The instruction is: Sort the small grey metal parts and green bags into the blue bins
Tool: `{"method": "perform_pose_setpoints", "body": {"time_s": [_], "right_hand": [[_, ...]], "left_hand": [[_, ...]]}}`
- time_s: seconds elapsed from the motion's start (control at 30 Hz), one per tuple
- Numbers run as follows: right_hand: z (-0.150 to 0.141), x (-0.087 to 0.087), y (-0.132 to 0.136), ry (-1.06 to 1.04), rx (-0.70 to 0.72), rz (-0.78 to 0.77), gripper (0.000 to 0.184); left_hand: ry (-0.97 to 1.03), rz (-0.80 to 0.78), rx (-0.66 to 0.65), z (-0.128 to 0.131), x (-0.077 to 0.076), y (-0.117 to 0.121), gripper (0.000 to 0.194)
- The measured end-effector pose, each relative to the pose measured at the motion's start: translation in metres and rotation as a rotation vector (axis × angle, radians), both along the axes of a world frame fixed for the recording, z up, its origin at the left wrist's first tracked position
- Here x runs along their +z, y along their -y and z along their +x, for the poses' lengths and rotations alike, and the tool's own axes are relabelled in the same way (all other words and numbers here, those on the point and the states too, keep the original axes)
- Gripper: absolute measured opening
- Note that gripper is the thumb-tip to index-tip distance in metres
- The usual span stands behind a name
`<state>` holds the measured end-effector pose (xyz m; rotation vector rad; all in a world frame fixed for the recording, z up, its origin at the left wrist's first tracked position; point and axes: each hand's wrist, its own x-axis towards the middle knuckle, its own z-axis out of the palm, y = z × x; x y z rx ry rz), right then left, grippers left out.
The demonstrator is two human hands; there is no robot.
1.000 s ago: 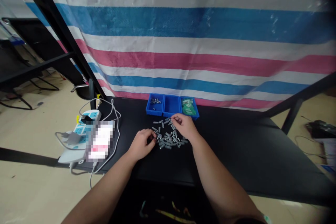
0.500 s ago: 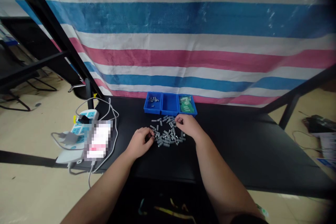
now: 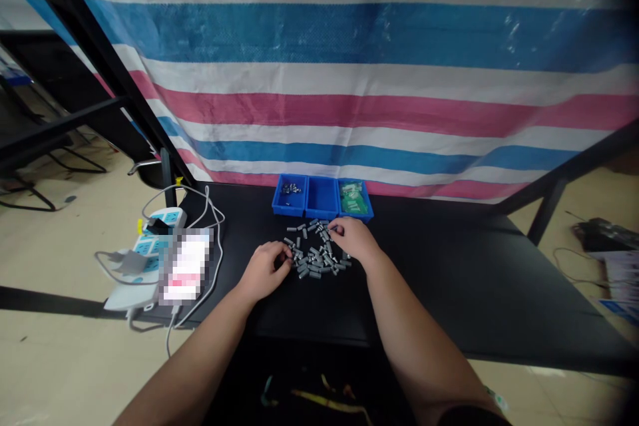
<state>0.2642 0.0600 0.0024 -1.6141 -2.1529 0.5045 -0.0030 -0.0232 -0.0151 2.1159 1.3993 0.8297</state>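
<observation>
Small grey metal cylinders (image 3: 315, 272) lie loosely heaped on the black table (image 3: 449, 266). At the left edge of this heap is my left hand (image 3: 268, 269), its fingers curled and thumb close to the fingertips; what is between them, if anything, is too small to make out. My right hand (image 3: 353, 237) reaches over the far right side of the heap with thumb and fingers pinched together at the cylinders. Its fingertips partly hide whatever they touch. Just beyond the heap stand three joined blue bins: a left bin (image 3: 281, 208) with small metal parts, a bare middle bin (image 3: 322, 194), and a right bin (image 3: 359, 215) with a green-tinted bag.
A white power strip (image 3: 120, 296) with plugs and cables lies at the table's left side, beside a blurred-out phone-like device (image 3: 187, 269). Striped sheeting (image 3: 349, 106) hangs behind the table. Black metal frame bars (image 3: 539, 203) stand at both sides.
My right hand has shifted slightly left over the heap. My left hand stays at the heap's left edge, and the whole view has drifted a little.
</observation>
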Motion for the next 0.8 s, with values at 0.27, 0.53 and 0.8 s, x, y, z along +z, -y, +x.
{"method": "perform_pose_setpoints", "body": {"time_s": [0.27, 0.53, 0.8], "right_hand": [[-0.012, -0.006, 0.001, 0.03, -0.042, 0.033, 0.015], [-0.014, -0.009, 0.001, -0.117, 0.069, 0.113, 0.011], [-0.032, -0.008, 0.008, -0.782, 0.273, -0.182, 0.019]], "left_hand": [[-0.008, -0.001, -0.003, 0.001, 0.0, 0.0, 0.007], [-0.002, 0.017, -0.002, 0.001, 0.001, 0.0, 0.007], [0.162, 0.019, 0.018, 0.0, 0.003, 0.002, 0.008]]}}
